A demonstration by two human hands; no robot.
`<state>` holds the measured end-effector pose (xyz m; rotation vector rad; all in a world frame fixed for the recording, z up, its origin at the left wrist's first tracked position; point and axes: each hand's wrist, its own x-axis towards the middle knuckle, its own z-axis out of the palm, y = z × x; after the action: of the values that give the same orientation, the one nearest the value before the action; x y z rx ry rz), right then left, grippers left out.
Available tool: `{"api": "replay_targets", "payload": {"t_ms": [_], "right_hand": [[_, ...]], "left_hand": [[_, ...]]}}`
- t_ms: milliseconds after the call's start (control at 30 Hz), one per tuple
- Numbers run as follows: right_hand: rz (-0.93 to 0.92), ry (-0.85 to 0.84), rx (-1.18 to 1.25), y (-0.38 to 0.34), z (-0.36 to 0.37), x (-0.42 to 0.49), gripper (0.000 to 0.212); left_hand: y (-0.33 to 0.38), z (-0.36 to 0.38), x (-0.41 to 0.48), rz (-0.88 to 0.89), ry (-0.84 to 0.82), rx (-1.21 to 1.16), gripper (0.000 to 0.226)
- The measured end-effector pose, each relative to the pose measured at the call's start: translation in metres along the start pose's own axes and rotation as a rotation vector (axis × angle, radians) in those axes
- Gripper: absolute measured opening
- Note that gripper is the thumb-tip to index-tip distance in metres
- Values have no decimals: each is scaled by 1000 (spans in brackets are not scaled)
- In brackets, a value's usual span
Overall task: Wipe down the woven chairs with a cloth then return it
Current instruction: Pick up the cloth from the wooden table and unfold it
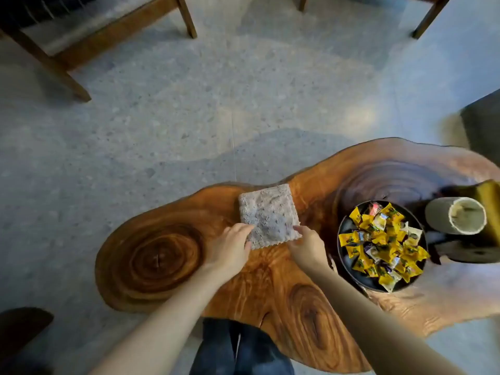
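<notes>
Head view looks down on a live-edge wooden table that stands on a grey speckled floor. The folded grey cloth lies near the table's far edge. The left hand and the right hand each pinch one near corner of it. A dark bowl of sweets stands to the right, and a wooden chair is well behind.

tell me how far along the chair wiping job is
Done: nothing can be confirmed; only part of a woven chair shows at upper left, with no visible trace of wiping. In hand: the folded cloth lies on the slab table, with the left hand and right hand holding its near corners. Left: unclear, since this fits either picking the cloth up or setting it back.
</notes>
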<state>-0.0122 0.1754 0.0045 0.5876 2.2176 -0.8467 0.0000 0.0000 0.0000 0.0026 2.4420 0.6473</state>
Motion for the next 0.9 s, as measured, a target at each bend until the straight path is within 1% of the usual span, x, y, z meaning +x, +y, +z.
{"api": "replay_targets", "payload": {"t_ms": [67,133,267,367,433,533,633,700,767,900], "right_hand": [[15,29,22,5,11,15,49],[42,31,64,8,20,25,48],[62,117,128,8,29,30,35],[47,210,118,-1,26,24,28],[-37,277,102,-10,21,13,24],[-183,312,43,-24,11,-10,18],[-298,284,-18,-43,-6,-37,15],[-402,266,-39,-63,-22,-59,14],[-509,227,-63,-84,-39,-82,14],[-664,144,-107,-126,-65,-129,10]], "left_hand": [[-5,12,14,-15,2,-3,46],[-10,24,23,-35,14,-27,46],[-14,37,28,-43,95,-114,43],[-10,30,26,-41,63,-161,46],[-5,18,18,-38,46,-191,53],[4,-2,-2,-27,101,-257,66],[16,-31,-22,-8,170,-308,68],[24,-57,-40,42,235,-329,68],[31,-85,-59,101,305,-341,69],[36,-141,-99,147,404,-374,67]]}}
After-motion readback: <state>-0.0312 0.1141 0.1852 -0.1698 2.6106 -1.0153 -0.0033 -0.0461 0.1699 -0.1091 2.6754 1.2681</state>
